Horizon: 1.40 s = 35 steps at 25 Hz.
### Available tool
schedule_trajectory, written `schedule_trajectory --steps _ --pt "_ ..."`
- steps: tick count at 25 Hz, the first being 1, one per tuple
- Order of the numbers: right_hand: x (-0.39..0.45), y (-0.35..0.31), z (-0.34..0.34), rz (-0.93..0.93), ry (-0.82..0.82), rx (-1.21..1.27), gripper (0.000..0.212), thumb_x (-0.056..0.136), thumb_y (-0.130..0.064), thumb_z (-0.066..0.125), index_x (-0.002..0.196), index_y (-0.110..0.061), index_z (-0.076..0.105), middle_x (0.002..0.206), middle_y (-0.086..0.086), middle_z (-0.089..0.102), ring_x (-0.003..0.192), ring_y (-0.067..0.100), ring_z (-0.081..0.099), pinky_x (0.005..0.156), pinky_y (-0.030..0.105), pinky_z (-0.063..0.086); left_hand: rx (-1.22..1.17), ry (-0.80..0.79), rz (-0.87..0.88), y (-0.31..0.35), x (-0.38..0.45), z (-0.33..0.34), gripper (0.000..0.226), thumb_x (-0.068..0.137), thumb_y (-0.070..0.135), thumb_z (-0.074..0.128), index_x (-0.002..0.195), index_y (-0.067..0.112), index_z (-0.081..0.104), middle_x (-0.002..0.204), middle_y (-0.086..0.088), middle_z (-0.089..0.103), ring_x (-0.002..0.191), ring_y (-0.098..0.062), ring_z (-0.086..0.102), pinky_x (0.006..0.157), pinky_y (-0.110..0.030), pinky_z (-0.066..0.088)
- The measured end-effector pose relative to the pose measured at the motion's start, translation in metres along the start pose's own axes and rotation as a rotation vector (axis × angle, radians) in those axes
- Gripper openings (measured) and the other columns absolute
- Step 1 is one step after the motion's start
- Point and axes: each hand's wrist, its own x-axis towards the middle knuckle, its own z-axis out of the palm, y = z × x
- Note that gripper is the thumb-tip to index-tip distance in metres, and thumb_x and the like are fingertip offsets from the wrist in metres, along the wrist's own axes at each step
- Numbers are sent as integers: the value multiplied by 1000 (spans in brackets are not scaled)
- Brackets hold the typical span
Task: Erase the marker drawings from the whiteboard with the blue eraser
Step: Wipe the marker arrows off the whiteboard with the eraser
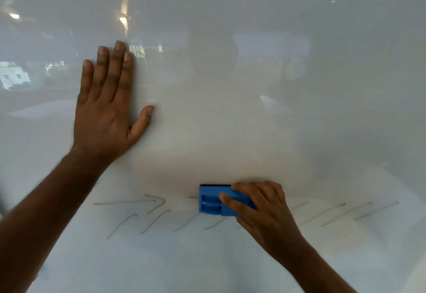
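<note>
two hands [106, 108] [260, 202], one blue eraser [214, 202], one whiteboard [253, 85]

Two bare forearms come into view from the bottom corners, and neither shows a sleeve, cuff, watch, bracelet or ring anywhere along its visible length. The left hand [108, 108] is broad across the palm, with long fingers [115, 71] and short, trimmed nails that catch a pale shine at the tips; its thumb is thick and blunt-ended. Fine, sparse hair shows along the outer edge of the left forearm near the wrist. The right hand [260, 209] looks narrower from here, its knuckles forming a low ridge, with the same short nails. The right forearm tapers smoothly to the wrist, slightly blurred near the frame edge.
</note>
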Motion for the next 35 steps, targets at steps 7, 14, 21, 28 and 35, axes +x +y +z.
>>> schedule_trajectory --steps 7,14,21,28,35 --pt "-10 30 -25 95 40 -99 62 85 -23 78 142 -30 55 135 2 63 115 25 56 97 46 41 -13 -2 9 -6 -12 2 81 114 49 40 171 -1 14 178 -25 16 166 -45 15 137 -51 4" --pt "55 -34 12 106 101 26 64 87 -22 77 145 -36 54 137 -4 61 115 22 55 99 43 38 0 -1 17 -8 -12 0 78 114 49 38 171 -1 17 178 -24 18 165 -45 18 137 -52 7" --pt "11 -38 20 -7 -33 -4 67 84 -23 75 145 -37 53 137 -2 62 120 21 56 102 42 38 34 -65 211 -53 -39 -9 76 113 44 43 172 3 18 179 -18 18 166 -39 19 137 -51 13" --pt "55 -31 9 153 84 14 67 78 -24 80 140 -33 55 135 -4 58 116 23 55 100 40 33 32 -49 134 -67 -69 -7 75 113 44 45 173 6 19 180 -13 18 168 -29 9 136 -55 13" --pt "70 -99 52 -2 -35 100 67 84 -24 76 145 -37 52 134 -4 60 118 20 54 99 39 39 6 -26 -6 -71 -79 -8 85 111 58 38 172 3 15 180 -14 13 167 -25 3 136 -54 -2"
